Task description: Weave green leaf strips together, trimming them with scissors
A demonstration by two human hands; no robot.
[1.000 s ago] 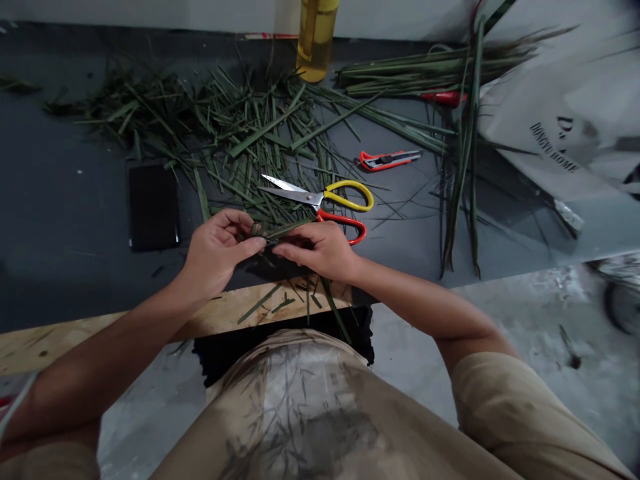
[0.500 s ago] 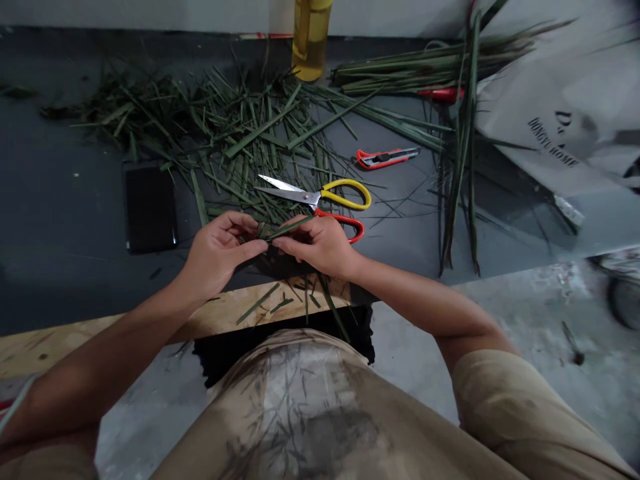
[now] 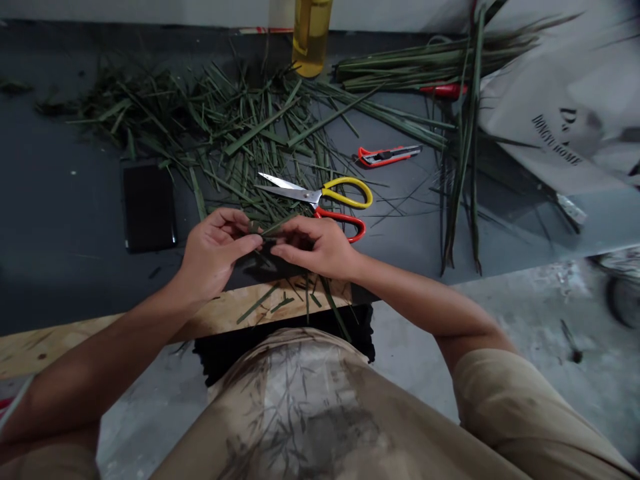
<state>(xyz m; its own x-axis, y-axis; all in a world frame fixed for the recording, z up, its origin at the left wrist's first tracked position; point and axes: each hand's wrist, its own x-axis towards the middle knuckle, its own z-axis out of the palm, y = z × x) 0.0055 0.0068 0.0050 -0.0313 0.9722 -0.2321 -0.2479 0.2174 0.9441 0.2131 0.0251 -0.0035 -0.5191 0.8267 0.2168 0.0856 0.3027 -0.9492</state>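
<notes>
Near the table's front edge, my left hand (image 3: pixel 215 250) pinches a small piece of green leaf (image 3: pixel 274 227) between thumb and fingers. My right hand (image 3: pixel 317 247) is just to the right, its thumb and fingers apart, with the leaf's end by its fingertips; whether it touches the leaf is hard to tell. Scissors (image 3: pixel 313 196) with one yellow and one red handle lie open just beyond my right hand. A heap of cut green leaf strips (image 3: pixel 250 120) spreads behind both hands.
A black phone (image 3: pixel 149 208) lies at the left. An orange utility knife (image 3: pixel 390 156), a yellow bottle (image 3: pixel 311 40), long leaves (image 3: pixel 410 70) and a printed bag (image 3: pixel 555 127) are farther back and right. Leaf scraps lie on the wooden edge (image 3: pixel 220 313).
My left hand has shifted slightly left with the leaf piece. The thumb of my right hand has come away from the leaf, and its fingers have opened.
</notes>
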